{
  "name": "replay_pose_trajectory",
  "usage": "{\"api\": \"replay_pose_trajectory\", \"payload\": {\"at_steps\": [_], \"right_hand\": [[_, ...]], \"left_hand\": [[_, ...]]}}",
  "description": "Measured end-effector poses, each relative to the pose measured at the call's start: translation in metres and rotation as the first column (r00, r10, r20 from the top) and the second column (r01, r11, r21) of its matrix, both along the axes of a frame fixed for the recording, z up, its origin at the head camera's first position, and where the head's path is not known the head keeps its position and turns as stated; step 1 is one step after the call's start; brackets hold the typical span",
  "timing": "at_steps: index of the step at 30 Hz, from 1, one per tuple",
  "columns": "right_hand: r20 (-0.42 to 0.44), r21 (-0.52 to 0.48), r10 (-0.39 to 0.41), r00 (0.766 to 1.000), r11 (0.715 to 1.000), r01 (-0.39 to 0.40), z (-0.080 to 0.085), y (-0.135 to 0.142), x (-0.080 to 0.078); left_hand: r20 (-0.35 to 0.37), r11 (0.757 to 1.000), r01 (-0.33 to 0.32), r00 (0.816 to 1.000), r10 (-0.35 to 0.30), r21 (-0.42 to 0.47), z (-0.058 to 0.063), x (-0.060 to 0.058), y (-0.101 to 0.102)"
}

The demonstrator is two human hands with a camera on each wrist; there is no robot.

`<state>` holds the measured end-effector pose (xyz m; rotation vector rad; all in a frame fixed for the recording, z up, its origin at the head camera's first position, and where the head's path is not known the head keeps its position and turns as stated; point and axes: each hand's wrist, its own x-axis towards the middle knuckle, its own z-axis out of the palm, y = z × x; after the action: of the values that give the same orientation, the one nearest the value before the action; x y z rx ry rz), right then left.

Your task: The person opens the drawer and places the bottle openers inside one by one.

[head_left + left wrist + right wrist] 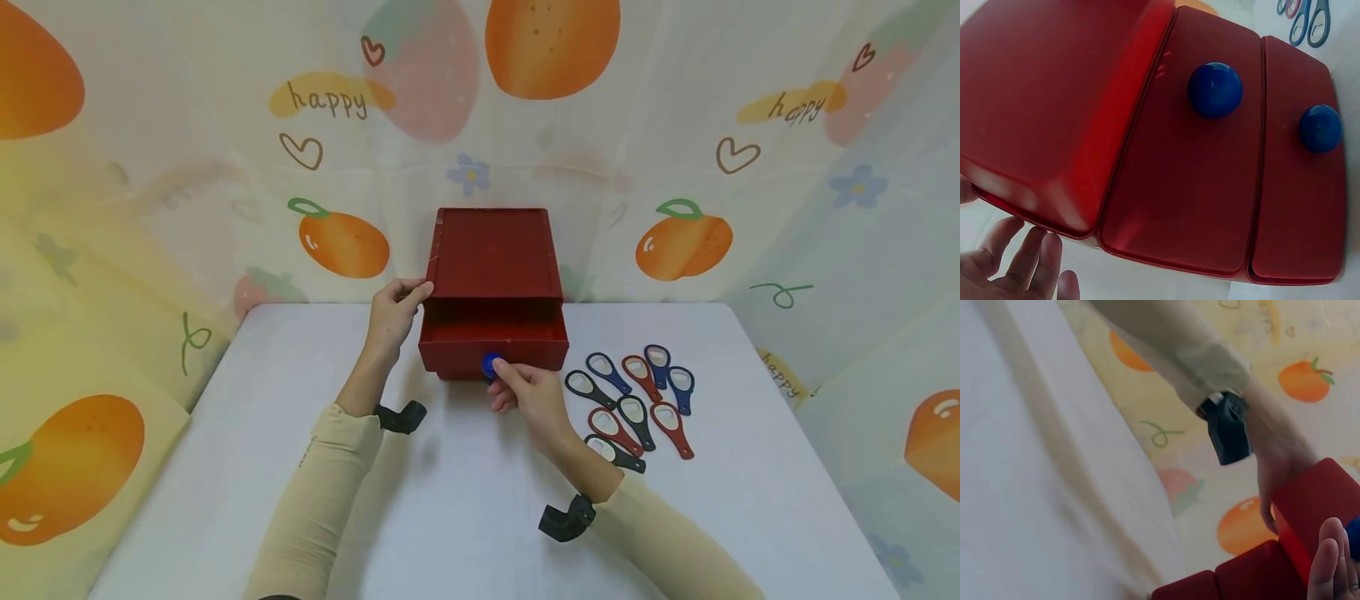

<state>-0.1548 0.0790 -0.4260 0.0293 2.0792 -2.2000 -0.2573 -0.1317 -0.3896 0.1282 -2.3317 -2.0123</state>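
Note:
A red drawer cabinet stands at the back of the table, its top drawer pulled out. The visible inside of that drawer holds nothing I can make out. My right hand pinches the round blue knob on the drawer front. With its thumb at the top edge, my left hand rests against the cabinet's left side. In the left wrist view its fingers lie along that side, fairly straight. Two lower drawers, with blue knobs, are pushed in.
Several magnifying glasses with red, blue and dark handles lie on the white table, right of the cabinet. A fruit-patterned cloth hangs behind and at both sides. Each wrist wears a black camera mount.

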Motion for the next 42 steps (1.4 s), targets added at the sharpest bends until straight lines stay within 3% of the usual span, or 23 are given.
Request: {"api": "replay_pose_trajectory", "payload": {"at_steps": [18, 32, 42], "right_hand": [[-0.081, 0.015, 0.064, 0.995, 0.998, -0.063, -0.001, 0.009, 0.045], [-0.126, 0.017, 0.126, 0.984, 0.992, -0.125, -0.013, 0.008, 0.055], [-0.13, 0.025, 0.116, 0.985, 0.993, -0.114, -0.015, 0.009, 0.058]], "left_hand": [[-0.045, 1.0, -0.011, 0.999, 0.011, 0.005, 0.002, 0.0, 0.003], [-0.04, 1.0, -0.021, 0.999, 0.021, 0.013, -0.003, -0.001, 0.001], [-0.01, 0.999, 0.031, 0.999, -0.031, -0.008, -0.001, 0.0, -0.002]]}}
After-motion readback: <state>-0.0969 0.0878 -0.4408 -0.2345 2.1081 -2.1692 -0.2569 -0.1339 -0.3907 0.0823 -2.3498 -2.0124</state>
